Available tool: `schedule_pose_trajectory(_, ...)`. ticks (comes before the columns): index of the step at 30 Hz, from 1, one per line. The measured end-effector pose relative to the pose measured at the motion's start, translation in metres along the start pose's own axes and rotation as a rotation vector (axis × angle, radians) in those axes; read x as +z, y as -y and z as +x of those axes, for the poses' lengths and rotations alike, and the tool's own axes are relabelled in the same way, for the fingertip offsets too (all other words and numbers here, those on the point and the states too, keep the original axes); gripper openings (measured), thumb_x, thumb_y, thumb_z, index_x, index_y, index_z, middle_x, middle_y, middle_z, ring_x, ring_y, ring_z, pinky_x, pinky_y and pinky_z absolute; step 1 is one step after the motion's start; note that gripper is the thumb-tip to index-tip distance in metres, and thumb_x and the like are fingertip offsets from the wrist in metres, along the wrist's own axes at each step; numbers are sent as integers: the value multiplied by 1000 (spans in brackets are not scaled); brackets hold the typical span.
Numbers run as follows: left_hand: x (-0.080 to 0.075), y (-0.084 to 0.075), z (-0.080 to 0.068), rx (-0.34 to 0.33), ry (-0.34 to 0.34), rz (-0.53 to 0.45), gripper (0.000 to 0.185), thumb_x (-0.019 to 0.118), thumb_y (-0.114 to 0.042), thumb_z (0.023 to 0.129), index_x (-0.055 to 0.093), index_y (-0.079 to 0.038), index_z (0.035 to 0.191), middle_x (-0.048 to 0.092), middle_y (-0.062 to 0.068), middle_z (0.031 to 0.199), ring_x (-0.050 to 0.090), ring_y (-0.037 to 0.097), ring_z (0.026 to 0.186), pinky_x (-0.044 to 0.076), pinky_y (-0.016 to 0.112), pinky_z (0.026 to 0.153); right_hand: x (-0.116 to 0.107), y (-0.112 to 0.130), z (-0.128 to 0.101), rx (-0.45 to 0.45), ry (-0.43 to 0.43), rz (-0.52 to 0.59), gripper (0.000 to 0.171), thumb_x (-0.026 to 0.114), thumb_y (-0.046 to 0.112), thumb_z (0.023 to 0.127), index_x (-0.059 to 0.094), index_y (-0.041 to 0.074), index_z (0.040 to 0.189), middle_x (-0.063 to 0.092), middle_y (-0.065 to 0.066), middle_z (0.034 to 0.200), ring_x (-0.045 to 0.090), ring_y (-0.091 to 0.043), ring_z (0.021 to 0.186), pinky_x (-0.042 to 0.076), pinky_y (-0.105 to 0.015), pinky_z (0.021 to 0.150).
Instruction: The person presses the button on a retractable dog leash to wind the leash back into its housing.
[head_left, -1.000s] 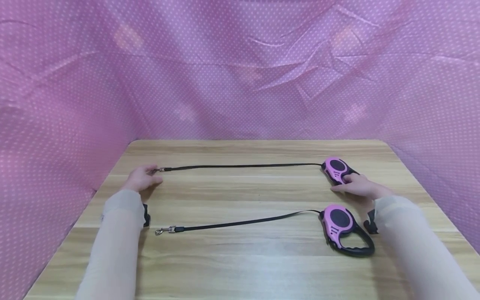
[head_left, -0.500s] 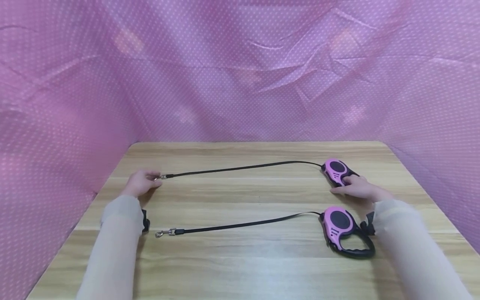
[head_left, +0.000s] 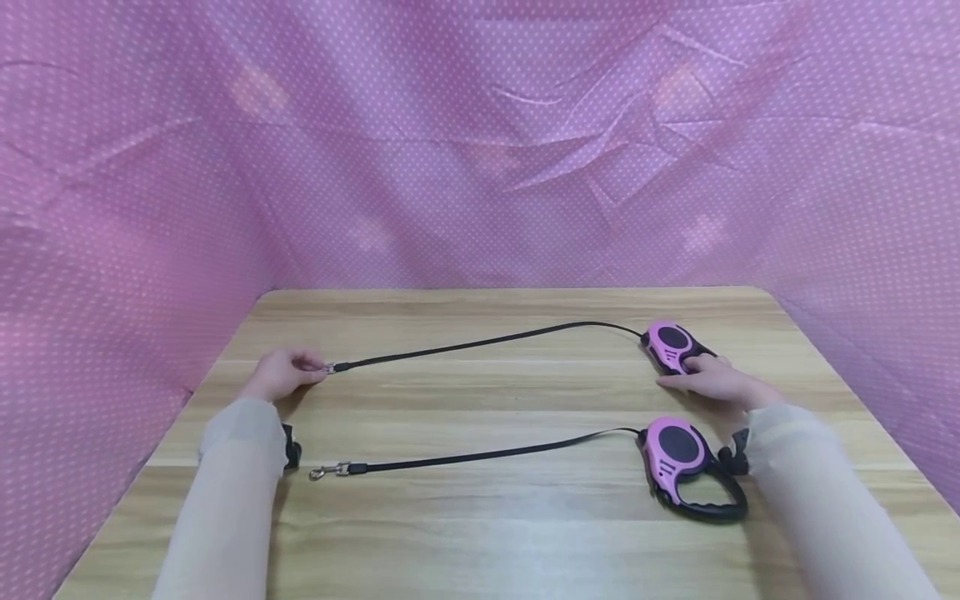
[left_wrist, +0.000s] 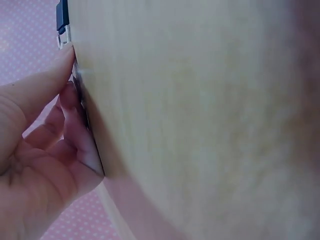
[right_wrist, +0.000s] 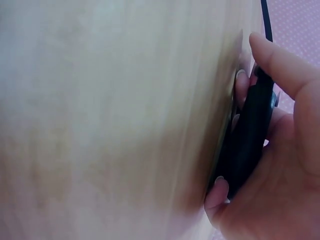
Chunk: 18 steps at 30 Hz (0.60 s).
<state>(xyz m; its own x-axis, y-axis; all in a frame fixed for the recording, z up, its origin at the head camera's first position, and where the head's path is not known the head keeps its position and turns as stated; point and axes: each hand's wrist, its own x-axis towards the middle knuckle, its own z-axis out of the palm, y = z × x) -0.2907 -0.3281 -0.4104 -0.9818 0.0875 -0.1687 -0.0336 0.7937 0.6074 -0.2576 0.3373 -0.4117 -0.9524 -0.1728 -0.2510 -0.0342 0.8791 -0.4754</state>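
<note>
Nearest the person, a second pink leash housing (head_left: 677, 454) is lying on the bench (head_left: 480, 533), just short of the right fingers, with its strap ending in a clip (head_left: 327, 472) just short of the left fingers. Beyond it, the left hand (head_left: 281, 372) is pinching the metal clip (head_left: 330, 368) of the far strap (head_left: 487, 341) between curled fingers (left_wrist: 70, 107). The right hand (head_left: 716, 381) is gripping the far leash housing (head_left: 672, 346), fingers (right_wrist: 280, 65) curling round its black handle, pressing it down against the bench.
</note>
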Motion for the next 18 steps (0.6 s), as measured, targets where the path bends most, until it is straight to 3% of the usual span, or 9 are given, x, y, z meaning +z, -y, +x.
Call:
schedule_pose_trajectory(9,1,-2,-3,9,31,48,27,69,-24,93,66,1,104,67,6,85,58,17,80,44,32,77,2,-4,1,4,-47,37,47,63,52,92,54,12,70,53,0,63,44,-15,60,38,-25,61)
schedule_pose_trajectory(13,1,-3,-4,21,40,49,29,69,-23,93,68,3,104,67,6,84,57,15,77,44,28,73,4,-9,4,-8,-52,58,51,61,57,92,54,11,70,54,-1,64,44,-15,60,39,-27,61)
schedule_pose_trajectory(18,-1,-2,-3,11,62,31,30,64,-23,96,65,6,105,65,3,80,56,14,73,44,27,71,1,-7,-4,4,-25,106,54,54,52,97,57,-1,87,55,-13,80,49,-26,78,41,-35,71)
